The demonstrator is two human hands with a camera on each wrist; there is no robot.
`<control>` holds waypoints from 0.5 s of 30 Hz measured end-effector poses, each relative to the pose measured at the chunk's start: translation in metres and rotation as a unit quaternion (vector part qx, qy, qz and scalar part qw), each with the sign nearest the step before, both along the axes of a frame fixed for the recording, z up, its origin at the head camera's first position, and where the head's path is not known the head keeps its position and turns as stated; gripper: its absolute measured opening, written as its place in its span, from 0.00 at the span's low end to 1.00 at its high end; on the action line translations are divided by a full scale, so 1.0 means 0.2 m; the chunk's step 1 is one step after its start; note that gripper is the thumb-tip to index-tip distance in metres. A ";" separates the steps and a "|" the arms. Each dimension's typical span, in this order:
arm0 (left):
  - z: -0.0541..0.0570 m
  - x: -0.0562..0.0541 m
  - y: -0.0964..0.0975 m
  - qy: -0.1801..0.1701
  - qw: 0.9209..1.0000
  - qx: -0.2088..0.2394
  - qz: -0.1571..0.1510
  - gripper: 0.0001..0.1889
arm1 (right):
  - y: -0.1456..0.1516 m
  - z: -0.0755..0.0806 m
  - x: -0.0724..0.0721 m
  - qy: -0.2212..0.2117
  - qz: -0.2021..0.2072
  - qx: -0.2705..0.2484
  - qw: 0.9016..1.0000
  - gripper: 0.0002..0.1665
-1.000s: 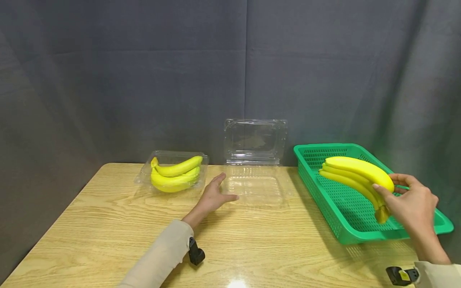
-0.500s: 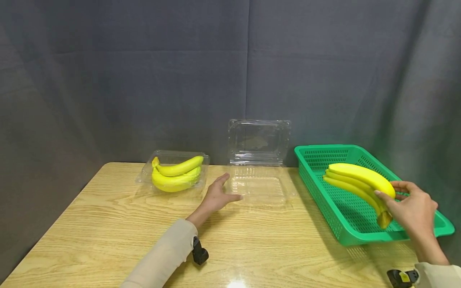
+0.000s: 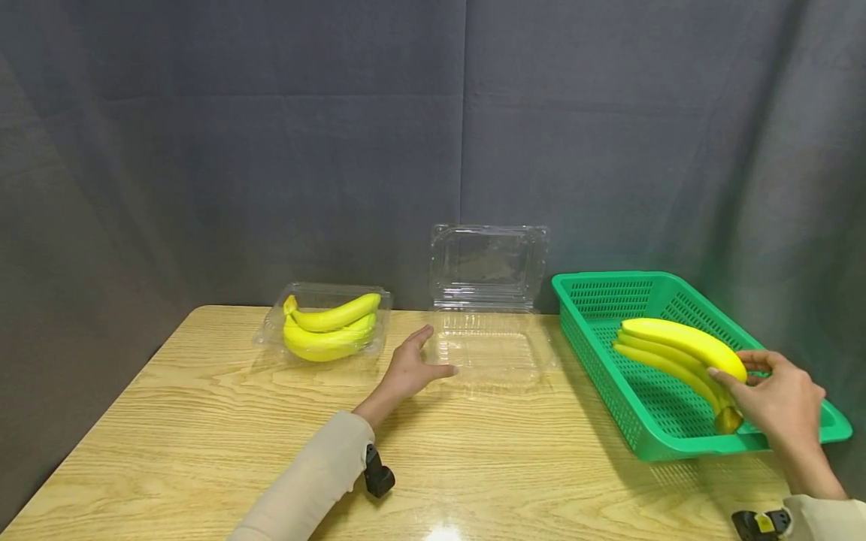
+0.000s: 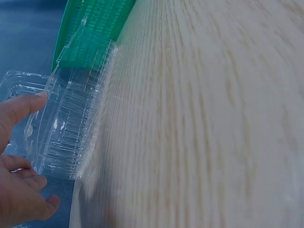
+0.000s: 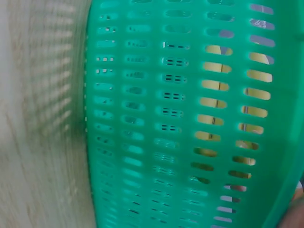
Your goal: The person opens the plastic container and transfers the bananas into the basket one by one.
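Note:
In the head view my right hand (image 3: 785, 394) pinches a bunch of bananas (image 3: 683, 349) near its stem, thumb on the near side. The bunch hangs tilted inside the green basket (image 3: 602, 391), stem end toward me; whether it touches the bottom I cannot tell. Through the slots in the right wrist view, yellow of the bananas (image 5: 213, 102) shows. My left hand (image 3: 408, 368), thumb and fingers spread, is at the left side of a clear plastic clamshell box (image 3: 483, 353), its lid (image 3: 489, 259) standing up. The left wrist view has the fingertips against or very near the box's edge.
Left of the open box, another clear clamshell (image 3: 271, 330) holds bananas (image 3: 331, 327) on the wooden table (image 3: 203, 421). A grey curtain (image 3: 325, 165) hangs behind the table. The basket stands at the table's right side.
My right hand has lowered the banana bunch a little, deeper over the basket and slightly right. My left hand and the open box have shifted slightly right.

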State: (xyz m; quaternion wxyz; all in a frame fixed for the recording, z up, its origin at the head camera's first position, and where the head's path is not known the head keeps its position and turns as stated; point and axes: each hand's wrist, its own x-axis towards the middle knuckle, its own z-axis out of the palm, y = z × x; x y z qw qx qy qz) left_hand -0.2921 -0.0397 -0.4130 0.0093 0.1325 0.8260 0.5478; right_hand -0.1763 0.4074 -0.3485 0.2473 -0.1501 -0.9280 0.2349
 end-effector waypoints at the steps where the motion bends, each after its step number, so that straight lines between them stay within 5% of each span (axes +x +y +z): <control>1: 0.00 0.00 0.00 0.000 1.000 0.000 0.001 0.48 | 0.00 0.00 0.00 -0.001 0.001 0.000 1.000 0.34; 15: 0.00 0.00 0.01 0.002 1.000 -0.011 0.005 0.48 | 0.02 -0.01 -0.03 -0.031 0.029 0.006 0.999 0.33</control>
